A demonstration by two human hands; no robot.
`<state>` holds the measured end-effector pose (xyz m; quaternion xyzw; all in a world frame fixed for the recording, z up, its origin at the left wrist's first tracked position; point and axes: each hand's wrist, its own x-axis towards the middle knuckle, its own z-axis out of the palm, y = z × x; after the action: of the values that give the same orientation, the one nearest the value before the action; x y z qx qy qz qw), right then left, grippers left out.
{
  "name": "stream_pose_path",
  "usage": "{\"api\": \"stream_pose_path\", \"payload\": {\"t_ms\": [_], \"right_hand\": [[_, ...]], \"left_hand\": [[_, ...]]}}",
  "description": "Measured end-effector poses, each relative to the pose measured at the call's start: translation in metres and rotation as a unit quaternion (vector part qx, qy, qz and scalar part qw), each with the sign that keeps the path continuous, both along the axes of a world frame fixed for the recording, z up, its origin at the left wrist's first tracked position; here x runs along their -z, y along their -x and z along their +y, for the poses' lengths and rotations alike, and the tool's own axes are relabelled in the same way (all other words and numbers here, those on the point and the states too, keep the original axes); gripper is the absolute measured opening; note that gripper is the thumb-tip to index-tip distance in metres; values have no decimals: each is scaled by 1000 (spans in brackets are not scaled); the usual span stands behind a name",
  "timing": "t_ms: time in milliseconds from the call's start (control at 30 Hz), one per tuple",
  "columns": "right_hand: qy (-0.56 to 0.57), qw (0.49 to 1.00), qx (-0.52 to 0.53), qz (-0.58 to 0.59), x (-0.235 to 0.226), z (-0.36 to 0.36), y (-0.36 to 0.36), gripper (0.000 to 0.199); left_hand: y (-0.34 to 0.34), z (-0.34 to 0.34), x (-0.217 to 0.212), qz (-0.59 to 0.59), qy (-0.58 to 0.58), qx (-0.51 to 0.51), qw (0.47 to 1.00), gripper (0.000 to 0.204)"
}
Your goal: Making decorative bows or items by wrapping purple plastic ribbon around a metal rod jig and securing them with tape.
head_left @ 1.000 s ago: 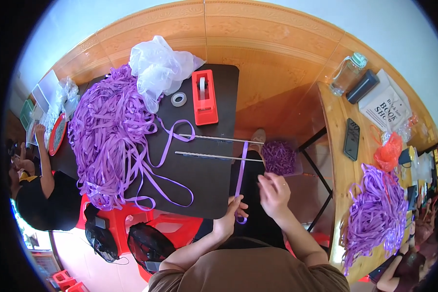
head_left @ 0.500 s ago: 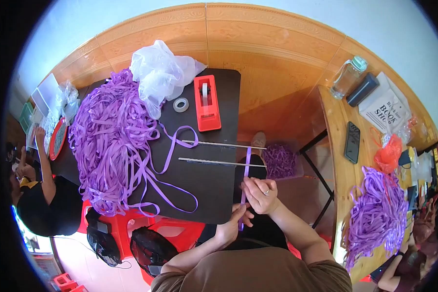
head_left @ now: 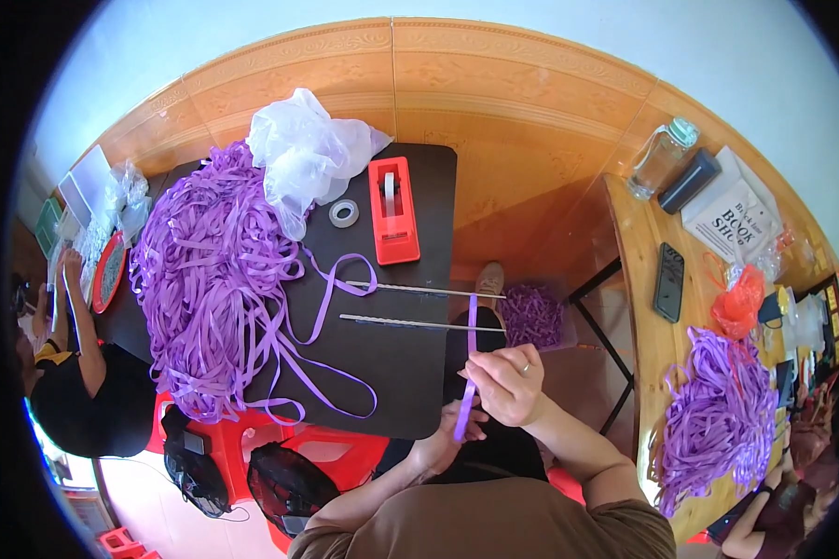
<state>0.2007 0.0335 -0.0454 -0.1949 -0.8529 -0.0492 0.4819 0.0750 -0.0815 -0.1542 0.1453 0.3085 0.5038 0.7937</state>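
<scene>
- dark tabletop [head_left: 410, 373]: reaches to just beside the person's lap.
- heap of purple ribbon [head_left: 214, 289]: covers much of its left part, loose loops trailing toward the near edge.
- right hand [head_left: 511, 387]: thumb and fingers pinch the ribbon strip [head_left: 473, 317] below the rods.
- left hand [head_left: 443, 445]: lies lower, fingers beside the strip's lower part; whether they grip it, i cannot tell.
- two thin metal rods [head_left: 429, 291]: jut past the table's right edge, apart and nearly parallel.
- the strip itself: runs from the far rod across the near one, down between the hands. drawing or smoothing it by hand seems the step underway; the next move likely calls for steady tension, without bending the rods.
</scene>
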Motion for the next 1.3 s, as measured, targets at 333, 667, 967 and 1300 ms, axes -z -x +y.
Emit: {"api": "stream_pose_path", "payload": {"t_ms": [333,667,967,1300], "right_hand": [[435,877,-108,172,-54,91,7,5],[691,650,-121,293,15,155,17,7],[756,572,-85,306,63,145,23,9],[780,563,-98,254,87,84,5,9]], "left_hand": [[-30,77,-20,107,-29,-124,986,37],[-37,133,-14,121,-82,-279,949,32],[-55,150,-34,163,-131,-415,886,30],[-51,144,-20,181,-211,-391,877,17]]}}
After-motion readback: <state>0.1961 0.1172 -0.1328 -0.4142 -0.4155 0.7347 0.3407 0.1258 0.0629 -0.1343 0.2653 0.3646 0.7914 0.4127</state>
